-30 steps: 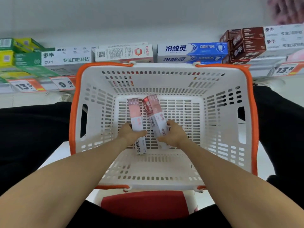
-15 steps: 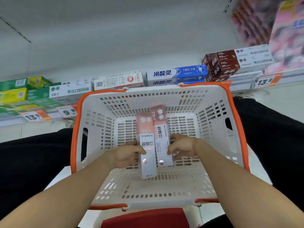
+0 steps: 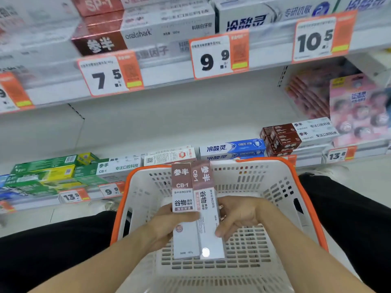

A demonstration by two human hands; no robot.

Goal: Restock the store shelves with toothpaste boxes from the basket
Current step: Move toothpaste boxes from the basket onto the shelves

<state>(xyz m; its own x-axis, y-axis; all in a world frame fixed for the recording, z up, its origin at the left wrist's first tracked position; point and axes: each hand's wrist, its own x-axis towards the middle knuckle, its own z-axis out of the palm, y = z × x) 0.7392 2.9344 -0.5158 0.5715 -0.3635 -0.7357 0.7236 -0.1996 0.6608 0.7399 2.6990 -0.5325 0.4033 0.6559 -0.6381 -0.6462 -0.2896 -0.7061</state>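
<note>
Left hand (image 3: pixel 167 224) & right hand (image 3: pixel 239 216) each grip one upright brown-and-white "参半 CB-1" toothpaste box (image 3: pixel 183 210), (image 3: pixel 206 208), side by side above white orange-rimmed plastic basket (image 3: pixel 275 187). Shelf tags (image 3: pixel 219 55) read 7.5, 9.9, 10.5.

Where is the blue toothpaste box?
The blue toothpaste box lies on the lower shelf, just behind the basket, between a white box and brown boxes.

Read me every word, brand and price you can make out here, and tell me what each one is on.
"参半 CB-1", "谷物": left held toothpaste box
"参半 CB-1", "谷物": right held toothpaste box
"7.5": upper shelf price tag
"9.9": next price tag
"10.5": right price tag
"oralshark": grey box
"冷酸灵": blue box
"13.5", "13.8": lower shelf tags
Small print on boxes and tags: too blurred.
</note>
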